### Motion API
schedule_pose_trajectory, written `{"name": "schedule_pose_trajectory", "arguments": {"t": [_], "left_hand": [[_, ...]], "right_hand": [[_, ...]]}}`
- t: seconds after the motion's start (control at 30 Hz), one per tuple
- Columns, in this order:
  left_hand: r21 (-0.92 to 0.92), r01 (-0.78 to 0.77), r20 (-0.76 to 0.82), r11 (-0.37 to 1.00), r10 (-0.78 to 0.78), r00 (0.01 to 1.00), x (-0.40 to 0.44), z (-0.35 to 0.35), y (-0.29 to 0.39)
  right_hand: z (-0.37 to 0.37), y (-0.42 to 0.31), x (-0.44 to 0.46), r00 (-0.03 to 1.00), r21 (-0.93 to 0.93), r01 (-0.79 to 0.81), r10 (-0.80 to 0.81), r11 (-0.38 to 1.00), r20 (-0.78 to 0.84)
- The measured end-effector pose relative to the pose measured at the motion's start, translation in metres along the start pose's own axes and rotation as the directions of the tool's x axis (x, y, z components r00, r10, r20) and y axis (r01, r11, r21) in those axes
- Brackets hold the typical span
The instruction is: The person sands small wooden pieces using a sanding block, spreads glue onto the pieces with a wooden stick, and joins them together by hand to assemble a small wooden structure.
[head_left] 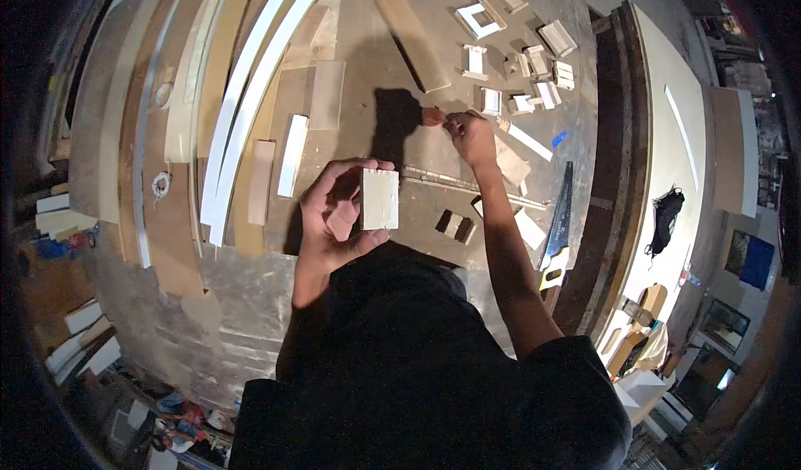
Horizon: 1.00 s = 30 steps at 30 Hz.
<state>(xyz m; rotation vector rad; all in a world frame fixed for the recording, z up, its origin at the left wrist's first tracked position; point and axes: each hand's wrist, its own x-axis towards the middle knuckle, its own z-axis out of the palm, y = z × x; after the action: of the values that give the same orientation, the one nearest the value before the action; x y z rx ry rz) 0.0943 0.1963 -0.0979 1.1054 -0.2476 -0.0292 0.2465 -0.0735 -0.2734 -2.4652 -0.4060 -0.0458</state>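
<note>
"Over the workbench [355, 78], your left hand [315, 232] has the small wooden block [379, 199] raised. Grip: part-open, bent to the block's length, fingertips at the top edge, thumb at the bottom."

"Noted. And the right?"

"Your right hand [473, 140] is well apart from the block, fingers drawn in beside a small reddish-brown thing [432, 117]. Whether you have hold of it, I cannot tell; the fingertips are too small to read."

"Handling remarks?"

"Judgement: a light, even pinch on the block's ends suits it, leaving the broad face free. Pressing one corner could tip it. The pale patch on its right side may be wet or loose; treat it as both, fingers off."

"For the right, bring your fingertips in low and square. A sideways nudge could slide the reddish-brown thing."

"Clearance: thin strips [467, 183] lie between your hands, near your right forearm. The handsaw [561, 220] lies beyond that forearm; mind your elbow."
</note>
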Motion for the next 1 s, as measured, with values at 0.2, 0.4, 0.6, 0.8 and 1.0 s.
{"name": "schedule_pose_trajectory", "arguments": {"t": [0.2, 0.4, 0.6, 0.8, 1.0], "left_hand": [[0.473, 0.178, -0.033, 0.863, -0.185, 0.982, 0.034, -0.019, -0.045], [0.372, 0.162, 0.018, 0.914, -0.182, 0.983, 0.060, -0.025, -0.108], [0.099, -0.095, -0.167, 0.991, 0.110, 0.980, 0.061, -0.001, -0.041], [0.361, -0.607, -0.035, 0.708, 0.661, 0.750, 0.064, 0.027, 0.016], [0.587, -0.574, 0.050, 0.571, 0.682, 0.730, 0.028, 0.055, 0.051]], "right_hand": [[0.004, -0.001, 0.008, 1.000, -0.001, 0.009, -0.009, 1.000, 0.012], [-0.008, -0.006, 0.008, 0.993, 0.143, -0.102, 0.109, 0.984, -0.040], [-0.111, -0.109, -0.031, 0.923, 0.562, -0.093, 0.283, 0.822, -0.260], [-0.203, -0.234, -0.104, 0.889, 0.320, 0.171, -0.006, 0.932, -0.457], [-0.234, -0.251, -0.145, 0.953, 0.453, 0.176, -0.036, 0.874, -0.300]]}}
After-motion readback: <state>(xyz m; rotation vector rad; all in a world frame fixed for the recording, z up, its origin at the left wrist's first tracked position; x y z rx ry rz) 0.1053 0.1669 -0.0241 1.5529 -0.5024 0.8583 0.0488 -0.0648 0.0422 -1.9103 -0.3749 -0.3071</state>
